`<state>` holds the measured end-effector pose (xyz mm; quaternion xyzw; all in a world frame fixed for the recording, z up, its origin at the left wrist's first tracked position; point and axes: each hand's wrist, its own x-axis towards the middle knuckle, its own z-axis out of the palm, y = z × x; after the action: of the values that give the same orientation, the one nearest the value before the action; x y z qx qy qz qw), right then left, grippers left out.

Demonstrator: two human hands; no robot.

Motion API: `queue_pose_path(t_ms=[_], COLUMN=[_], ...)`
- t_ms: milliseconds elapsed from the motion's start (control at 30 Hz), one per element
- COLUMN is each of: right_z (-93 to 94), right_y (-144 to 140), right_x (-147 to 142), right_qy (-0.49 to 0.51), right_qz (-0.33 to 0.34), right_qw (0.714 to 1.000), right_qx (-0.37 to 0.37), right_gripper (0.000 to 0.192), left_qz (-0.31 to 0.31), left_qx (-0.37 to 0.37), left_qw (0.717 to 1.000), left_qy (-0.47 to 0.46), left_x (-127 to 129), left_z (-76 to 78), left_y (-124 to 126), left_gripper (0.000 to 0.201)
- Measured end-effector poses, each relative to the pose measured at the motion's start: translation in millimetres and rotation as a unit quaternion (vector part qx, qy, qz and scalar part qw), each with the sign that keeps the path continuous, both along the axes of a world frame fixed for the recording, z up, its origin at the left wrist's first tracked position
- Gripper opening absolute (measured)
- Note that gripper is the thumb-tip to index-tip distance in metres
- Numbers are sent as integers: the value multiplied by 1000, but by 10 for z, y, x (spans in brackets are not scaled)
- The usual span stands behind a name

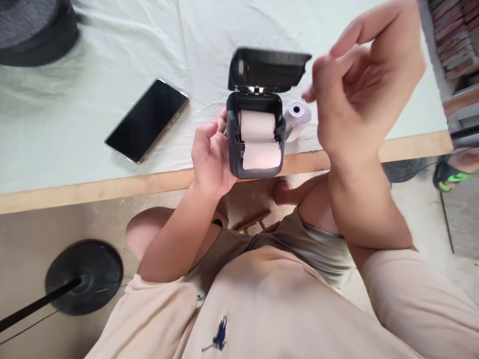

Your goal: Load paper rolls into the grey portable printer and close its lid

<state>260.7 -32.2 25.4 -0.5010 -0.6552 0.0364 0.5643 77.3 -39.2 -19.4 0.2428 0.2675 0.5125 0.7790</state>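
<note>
Open printer [255,173] held at the near edge of the desk [204,60].
The left hand [213,162] is clamped on the printer's left side, its fingers partly hidden behind the casing; the lid [267,70] stands raised, with a roll of white paper [258,127] inside. The right hand [368,94] hangs beside the lid, fingers curled; blur hides whether thumb and fingertips meet. A spare roll [297,114] sits just right of the printer, and a phone [147,122] lies to its left.

Phone [147,121]: is lying screen-up on pale cloth [209,50]
Dark round object [37,37]: is sitting upper left
Disc base [99,264]: is supporting a black pole [41,303]
</note>
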Motion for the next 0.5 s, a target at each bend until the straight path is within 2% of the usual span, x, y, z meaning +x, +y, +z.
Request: queue_pose_path(t_ms=[100,167,233,333,433,500], right_z=[-15,-31,-59,-105,-80,-12], right_y=[91,127,132,80,-29,-98], right_x=[89,208,330,416,320,194], right_qy=[32,24,-16,-72,-85,-140], right_qz=[35,46,35,21,49,86], right_qw=[999,999,998,988,991,983], right_qx=[7,-2,-46,-132,-88,-82], right_gripper=[28,19,10,19,18,17], left_qz=[-19,-19,-16,-11,-7,-3], left_qx=[-2,-7,-11,-12,-5,-7], left_qw=[1000,1000,1000,999,999,999], left_qy=[-22,-8,17,38,35,34], left_x=[-14,-21,-26,-21,-3,9], left_z=[8,-1,-9,-9,6,19], left_y=[-4,12,35,54,38,15], left_gripper=[31,36,40,43,43,43])
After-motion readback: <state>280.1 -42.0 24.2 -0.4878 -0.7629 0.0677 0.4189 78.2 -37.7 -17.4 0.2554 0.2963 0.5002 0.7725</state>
